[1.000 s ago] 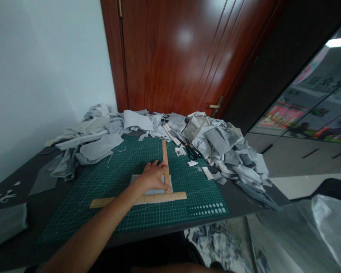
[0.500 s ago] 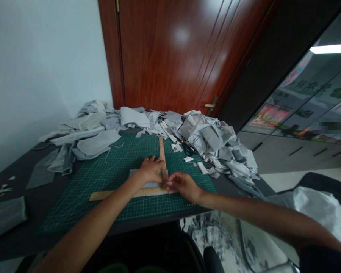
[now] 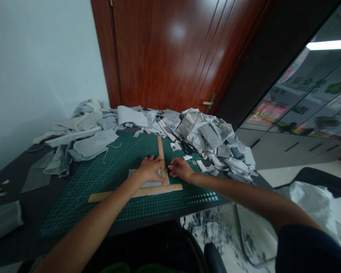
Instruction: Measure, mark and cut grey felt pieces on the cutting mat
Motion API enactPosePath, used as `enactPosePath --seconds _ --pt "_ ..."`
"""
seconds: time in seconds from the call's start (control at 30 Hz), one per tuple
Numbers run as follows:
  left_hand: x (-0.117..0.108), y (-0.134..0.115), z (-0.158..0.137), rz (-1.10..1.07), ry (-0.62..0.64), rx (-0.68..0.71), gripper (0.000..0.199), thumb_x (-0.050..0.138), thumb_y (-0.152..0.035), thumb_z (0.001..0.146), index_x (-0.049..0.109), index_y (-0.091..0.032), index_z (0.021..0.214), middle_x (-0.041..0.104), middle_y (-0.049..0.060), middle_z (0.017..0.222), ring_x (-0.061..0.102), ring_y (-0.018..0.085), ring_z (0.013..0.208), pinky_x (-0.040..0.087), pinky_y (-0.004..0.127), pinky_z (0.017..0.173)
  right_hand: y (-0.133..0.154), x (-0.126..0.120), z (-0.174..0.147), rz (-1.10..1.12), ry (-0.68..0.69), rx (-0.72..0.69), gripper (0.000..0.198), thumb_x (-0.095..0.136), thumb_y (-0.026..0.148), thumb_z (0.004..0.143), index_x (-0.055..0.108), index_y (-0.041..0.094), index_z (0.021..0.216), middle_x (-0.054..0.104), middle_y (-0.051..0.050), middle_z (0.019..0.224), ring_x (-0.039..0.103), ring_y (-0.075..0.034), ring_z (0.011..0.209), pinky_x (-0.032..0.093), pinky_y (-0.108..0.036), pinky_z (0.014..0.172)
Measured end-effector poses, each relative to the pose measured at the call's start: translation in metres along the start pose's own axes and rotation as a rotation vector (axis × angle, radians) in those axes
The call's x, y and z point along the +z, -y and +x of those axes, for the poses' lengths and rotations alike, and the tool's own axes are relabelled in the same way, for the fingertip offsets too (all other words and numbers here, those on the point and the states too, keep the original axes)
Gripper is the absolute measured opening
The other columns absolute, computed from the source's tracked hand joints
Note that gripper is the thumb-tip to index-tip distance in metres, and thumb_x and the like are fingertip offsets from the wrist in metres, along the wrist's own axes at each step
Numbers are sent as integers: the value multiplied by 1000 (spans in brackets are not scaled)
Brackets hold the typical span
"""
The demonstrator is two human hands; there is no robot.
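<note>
A wooden L-shaped or two-piece ruler (image 3: 174,187) lies on the green cutting mat (image 3: 122,149), one arm crosswise and the other pointing away. Under it is a small grey cloth piece (image 3: 147,185). My left hand (image 3: 151,169) lies spread over the cloth and the upright arm of the ruler, its thumb near the corner; the fingers are apart and press flat. Just right of that arm, my right hand (image 3: 182,169) hovers near the mat with curled fingers drawn together. Whether something thin is between its fingertips cannot be made out.
Grey cloth scraps heap up at the right (image 3: 213,134) and left (image 3: 88,121) back of the table. Black-handled scissors (image 3: 188,147) lie by the right heap, near small offcuts (image 3: 201,165). A folded grey cloth (image 3: 4,220) lies at the left front. A door (image 3: 165,57) stands behind.
My right hand has moved from the ruler's corner up and away along its upright arm, uncovering the corner and the crosswise arm's end. My left hand stays on the ruler.
</note>
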State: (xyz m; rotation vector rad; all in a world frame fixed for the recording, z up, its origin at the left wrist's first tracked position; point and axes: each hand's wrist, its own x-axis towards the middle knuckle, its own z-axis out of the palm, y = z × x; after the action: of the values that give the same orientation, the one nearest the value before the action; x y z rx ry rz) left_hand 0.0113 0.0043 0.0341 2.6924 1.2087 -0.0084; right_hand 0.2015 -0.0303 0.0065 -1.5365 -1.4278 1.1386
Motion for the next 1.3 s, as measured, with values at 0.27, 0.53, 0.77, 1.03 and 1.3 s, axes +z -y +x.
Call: enactPosePath --seconds 0.27,0.53,0.77,1.03,1.3 --pt "5 4 0 -13 -20 15 84 76 -72 64 54 -31 134 47 11 153 39 43 140 30 61 110 -5 1 0 -131 -27 -83 4 63 22 88 61 20 89 52 8 64 55 -9 57 51 -18 52" --pt "4 4 1 2 -31 21 75 76 -71 64 58 -30 125 52 10 147 43 41 135 33 58 107 -8 0 5 -181 34 -25 5 65 14 88 63 15 84 61 5 63 62 -9 51 56 -20 52" --pt "6 5 2 -2 -31 23 81 74 -73 64 56 -29 130 51 12 149 42 42 135 33 59 106 -6 -3 7 -267 80 -80 6 66 13 88 68 15 82 64 3 65 63 -9 53 50 -18 51" --pt "5 4 1 -6 -37 29 78 75 -71 64 57 -28 127 53 11 147 44 41 133 34 57 106 -7 -6 6 -339 93 -167 9 64 17 88 71 15 84 64 3 63 62 -11 55 47 -19 54" --pt "3 1 0 7 -7 12 81 74 -71 66 56 -25 130 53 12 147 42 43 136 33 58 107 -10 -4 12 -360 105 -161 11 64 15 86 71 16 79 63 4 59 61 -11 52 46 -19 52"
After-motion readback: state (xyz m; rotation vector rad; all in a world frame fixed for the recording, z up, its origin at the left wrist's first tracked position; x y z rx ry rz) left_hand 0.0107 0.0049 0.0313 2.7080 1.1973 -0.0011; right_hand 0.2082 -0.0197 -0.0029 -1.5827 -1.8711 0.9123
